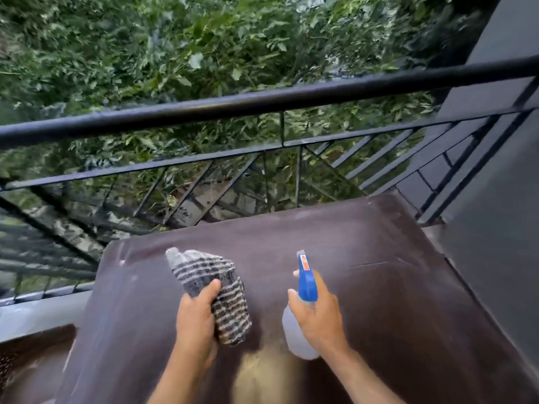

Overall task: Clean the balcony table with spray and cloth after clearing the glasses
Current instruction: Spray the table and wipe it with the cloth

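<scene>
I see my left hand [196,319] closed around a striped cloth [217,290]. The grip is tight on the near part of the cloth, and the far part sticks out past my fingers. My right hand [318,313] is wrapped around the neck of a spray bottle [303,310]. One finger looks like it sits at the front by the trigger, but I cannot tell if it is pressing. The blue nozzle points away from me, out over the table [379,287].

Both things are held just above the brown table, cloth on the left and bottle on the right, a little apart. I see no glasses on the table.

I think the cloth is soft and floppy. It will bend any way I push it, so a bunched hold like this one works well for wiping. The bottle looks like light plastic, clear at the bottom. It may get slippery if it is wet, so holding it by the thin neck under the blue head is best.

The table top looks flat and bare, so there is lots of room to wipe. The far edge sits near the black railing [262,103], with green leaves [204,53] beyond it. A grey wall [501,228] is close on the right side. I would wipe gently near those edges so nothing bumps or drops over.
</scene>
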`<act>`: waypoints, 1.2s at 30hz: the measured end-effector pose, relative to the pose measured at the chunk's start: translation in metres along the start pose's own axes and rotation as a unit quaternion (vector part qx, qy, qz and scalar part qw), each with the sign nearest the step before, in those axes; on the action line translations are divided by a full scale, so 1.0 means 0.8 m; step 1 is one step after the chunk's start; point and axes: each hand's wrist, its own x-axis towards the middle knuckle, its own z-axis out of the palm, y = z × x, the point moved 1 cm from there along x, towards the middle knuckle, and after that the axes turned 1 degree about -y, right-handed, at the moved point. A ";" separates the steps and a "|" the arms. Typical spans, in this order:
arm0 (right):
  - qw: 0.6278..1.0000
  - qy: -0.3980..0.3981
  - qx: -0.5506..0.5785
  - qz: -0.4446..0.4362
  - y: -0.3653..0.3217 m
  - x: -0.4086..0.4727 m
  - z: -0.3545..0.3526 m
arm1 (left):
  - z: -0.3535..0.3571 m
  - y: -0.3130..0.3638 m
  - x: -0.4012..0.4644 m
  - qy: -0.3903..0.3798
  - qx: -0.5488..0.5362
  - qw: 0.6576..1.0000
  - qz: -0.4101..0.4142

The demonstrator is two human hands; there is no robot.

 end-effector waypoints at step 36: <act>0.993 0.034 0.001 0.114 0.105 0.141 -0.272 | 0.498 -0.246 0.180 -0.308 0.772 0.439 0.341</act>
